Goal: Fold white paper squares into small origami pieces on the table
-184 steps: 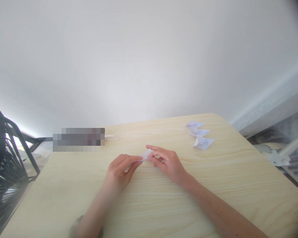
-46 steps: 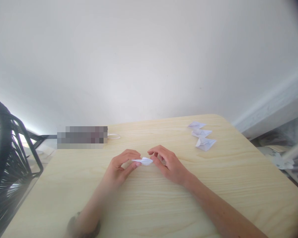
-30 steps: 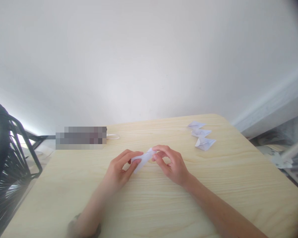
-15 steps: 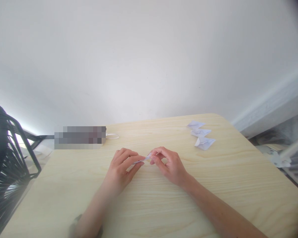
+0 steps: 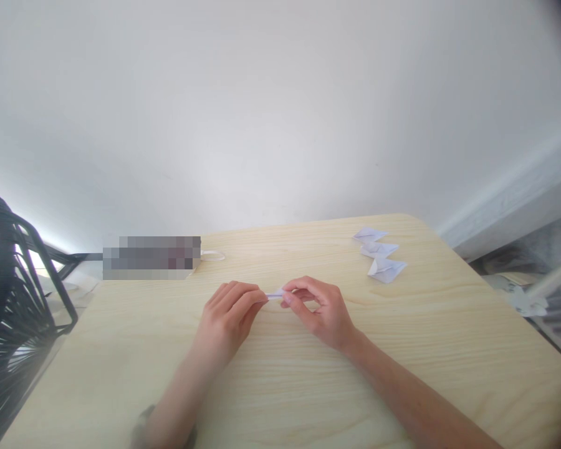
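A small piece of folded white paper (image 5: 275, 295) is held between my two hands above the table, seen nearly edge-on. My left hand (image 5: 231, 312) pinches its left end between thumb and fingers. At the other end, the thumb and fingertips of my right hand (image 5: 320, 310) close on the paper. Most of it is hidden by my fingers. To the right lie three folded white paper pieces (image 5: 386, 269) with pointed ends, in a row running away from me, close to or touching each other.
The light wooden table (image 5: 280, 393) meets a white wall (image 5: 280, 112) at the back. On the back left lies a pixelated item (image 5: 149, 259) with a white loop (image 5: 214, 255) beside it. A dark woven chair (image 5: 9, 299) stands at the left edge.
My left thumb and fingers have closed together on the paper, which now lies straighter and more level between the hands. My right hand has hardly moved.
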The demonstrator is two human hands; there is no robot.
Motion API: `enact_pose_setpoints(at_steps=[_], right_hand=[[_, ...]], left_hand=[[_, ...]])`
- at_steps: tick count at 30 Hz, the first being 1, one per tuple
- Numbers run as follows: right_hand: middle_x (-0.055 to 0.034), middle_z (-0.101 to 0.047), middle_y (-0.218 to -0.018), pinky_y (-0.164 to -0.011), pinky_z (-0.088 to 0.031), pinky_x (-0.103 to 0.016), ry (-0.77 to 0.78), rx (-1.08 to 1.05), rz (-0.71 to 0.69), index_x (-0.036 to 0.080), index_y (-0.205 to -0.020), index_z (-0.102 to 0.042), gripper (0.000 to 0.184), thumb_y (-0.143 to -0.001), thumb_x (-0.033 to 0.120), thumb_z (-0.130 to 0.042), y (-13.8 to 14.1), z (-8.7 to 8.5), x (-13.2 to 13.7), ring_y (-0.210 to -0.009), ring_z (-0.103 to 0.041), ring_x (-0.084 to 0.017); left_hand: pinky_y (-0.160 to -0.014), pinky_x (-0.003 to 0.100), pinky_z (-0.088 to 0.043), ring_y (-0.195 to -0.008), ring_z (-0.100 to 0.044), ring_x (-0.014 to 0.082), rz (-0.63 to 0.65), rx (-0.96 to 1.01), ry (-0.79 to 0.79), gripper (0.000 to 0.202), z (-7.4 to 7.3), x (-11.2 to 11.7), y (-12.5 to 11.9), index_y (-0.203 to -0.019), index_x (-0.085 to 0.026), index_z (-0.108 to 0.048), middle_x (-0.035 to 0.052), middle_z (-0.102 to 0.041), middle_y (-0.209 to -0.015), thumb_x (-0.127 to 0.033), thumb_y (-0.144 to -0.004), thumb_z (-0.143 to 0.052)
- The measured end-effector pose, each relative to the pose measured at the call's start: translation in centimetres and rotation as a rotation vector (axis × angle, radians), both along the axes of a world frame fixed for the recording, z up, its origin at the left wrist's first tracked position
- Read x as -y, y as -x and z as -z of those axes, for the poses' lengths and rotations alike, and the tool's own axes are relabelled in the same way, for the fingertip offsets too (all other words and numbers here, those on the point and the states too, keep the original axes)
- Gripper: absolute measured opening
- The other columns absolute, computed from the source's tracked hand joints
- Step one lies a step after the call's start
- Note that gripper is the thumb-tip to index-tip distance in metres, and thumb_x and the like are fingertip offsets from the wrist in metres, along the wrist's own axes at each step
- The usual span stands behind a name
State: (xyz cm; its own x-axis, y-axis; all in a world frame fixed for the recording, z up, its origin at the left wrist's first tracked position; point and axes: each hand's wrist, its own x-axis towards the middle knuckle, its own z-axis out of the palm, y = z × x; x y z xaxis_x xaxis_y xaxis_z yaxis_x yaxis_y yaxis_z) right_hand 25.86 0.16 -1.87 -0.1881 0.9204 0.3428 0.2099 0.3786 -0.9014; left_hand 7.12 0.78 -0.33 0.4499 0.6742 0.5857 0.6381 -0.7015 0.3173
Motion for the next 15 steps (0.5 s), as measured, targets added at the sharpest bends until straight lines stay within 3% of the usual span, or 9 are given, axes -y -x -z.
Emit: enact_pose_setpoints(at_steps=[15], right_hand=[[-0.0023, -0.062, -0.078, -0.06, -0.056, -0.023, -0.006, -0.093, 0.015, 0.018, -0.085, -0.054, 0.007, -0.08, 0.023, -0.054, 0.22, 0.26, 0.03, -0.069, -0.066, -0.014]], left_hand=[[-0.069, 0.028, -0.045, -0.078, -0.06, 0.0149, 0.049, -0.008, -0.03, 0.012, -0.13, 0.09, -0.08, -0.088, -0.018, -0.056, 0.0059, -0.066, -0.088, -0.011, -0.079, -0.053]])
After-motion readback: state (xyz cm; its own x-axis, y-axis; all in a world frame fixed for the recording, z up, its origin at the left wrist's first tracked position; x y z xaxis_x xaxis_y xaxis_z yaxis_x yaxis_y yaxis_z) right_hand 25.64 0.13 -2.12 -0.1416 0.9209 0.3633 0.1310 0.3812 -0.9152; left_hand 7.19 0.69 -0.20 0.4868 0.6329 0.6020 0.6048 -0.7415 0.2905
